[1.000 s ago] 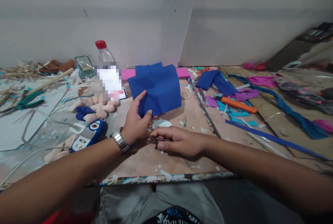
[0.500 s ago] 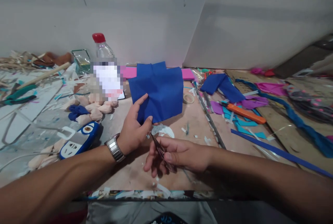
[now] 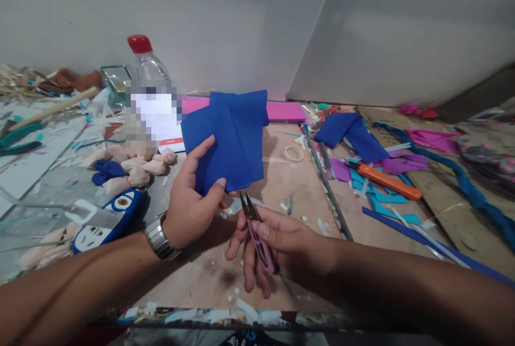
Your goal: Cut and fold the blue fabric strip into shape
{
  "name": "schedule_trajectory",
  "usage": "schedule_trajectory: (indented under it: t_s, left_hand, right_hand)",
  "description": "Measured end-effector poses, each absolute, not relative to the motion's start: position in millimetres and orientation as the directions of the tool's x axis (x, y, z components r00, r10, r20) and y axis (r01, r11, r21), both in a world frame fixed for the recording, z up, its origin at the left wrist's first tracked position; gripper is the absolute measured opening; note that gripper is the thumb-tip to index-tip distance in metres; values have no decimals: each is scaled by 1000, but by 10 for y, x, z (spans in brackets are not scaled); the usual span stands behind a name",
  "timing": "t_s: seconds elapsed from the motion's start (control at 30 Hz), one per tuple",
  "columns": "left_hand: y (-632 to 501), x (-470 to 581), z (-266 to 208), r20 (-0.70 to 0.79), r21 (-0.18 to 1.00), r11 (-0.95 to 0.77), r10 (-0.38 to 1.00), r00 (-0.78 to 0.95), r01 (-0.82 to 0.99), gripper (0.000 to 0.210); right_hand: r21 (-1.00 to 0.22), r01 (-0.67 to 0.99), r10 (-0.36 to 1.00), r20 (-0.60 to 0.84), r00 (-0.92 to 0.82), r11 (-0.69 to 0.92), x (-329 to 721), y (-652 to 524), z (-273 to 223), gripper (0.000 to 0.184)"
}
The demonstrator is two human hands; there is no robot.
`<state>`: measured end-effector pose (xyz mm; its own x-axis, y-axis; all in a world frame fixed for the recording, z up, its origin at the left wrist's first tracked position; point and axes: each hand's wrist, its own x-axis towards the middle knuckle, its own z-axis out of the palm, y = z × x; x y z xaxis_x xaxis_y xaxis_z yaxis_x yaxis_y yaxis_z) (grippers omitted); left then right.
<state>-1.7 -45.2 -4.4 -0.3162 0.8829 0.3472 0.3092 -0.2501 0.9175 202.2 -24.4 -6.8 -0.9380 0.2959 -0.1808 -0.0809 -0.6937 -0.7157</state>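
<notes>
My left hand (image 3: 196, 190) pinches the lower edge of a folded piece of blue fabric (image 3: 237, 145), thumb in front and the other fingers partly hidden behind it. The fabric is held up over the table. In my right hand (image 3: 277, 236) is a pair of pink-handled thread snips (image 3: 260, 247), gripped between thumb and fingers. Their dark blades point up and stand slightly apart, just under the fabric's bottom edge. Whether the tips touch the fabric I cannot tell.
A bottle with a red cap (image 3: 140, 44) and a lit phone (image 3: 159, 118) stand at back left. A blue power strip (image 3: 110, 220) and beige fabric bundles (image 3: 139, 171) lie on the left. To the right are an orange cutter (image 3: 388, 181), a roll of tape (image 3: 294, 153) and blue scraps (image 3: 340, 129).
The blue fabric has turned and shifted slightly left with my left hand. The snips have turned in my right hand, so their blades and pink handles now show clearly.
</notes>
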Motion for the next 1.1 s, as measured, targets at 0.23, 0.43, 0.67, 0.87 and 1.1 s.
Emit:
schedule_trajectory:
  t_s: [0.23, 0.43, 0.67, 0.87, 1.1]
  left_hand:
    - [-442, -12, -25, 353, 921, -259, 869, -346, 290, 65]
    - [-437, -10, -61, 297, 950, -245, 902, -314, 195, 66]
    - [-430, -7, -44, 274, 957, -222, 901, -335, 186, 66]
    - [-422, -45, -87, 414, 876, -282, 856, -310, 392, 62]
    - [-418, -69, -124, 423, 863, -292, 863, -275, 412, 64]
  right_hand:
    - [-744, -54, 345, -244, -906, -666, 2044, -239, -61, 37]
    - [-756, -70, 370, -235, -899, -651, 2052, -226, -91, 42]
    - [-784, -87, 425, -236, -874, -615, 2048, -231, -143, 42]
    - [-773, -84, 432, -257, -865, -629, 2023, -200, -83, 42]
    - [-776, -91, 429, -242, -870, -624, 2032, -164, -123, 47]
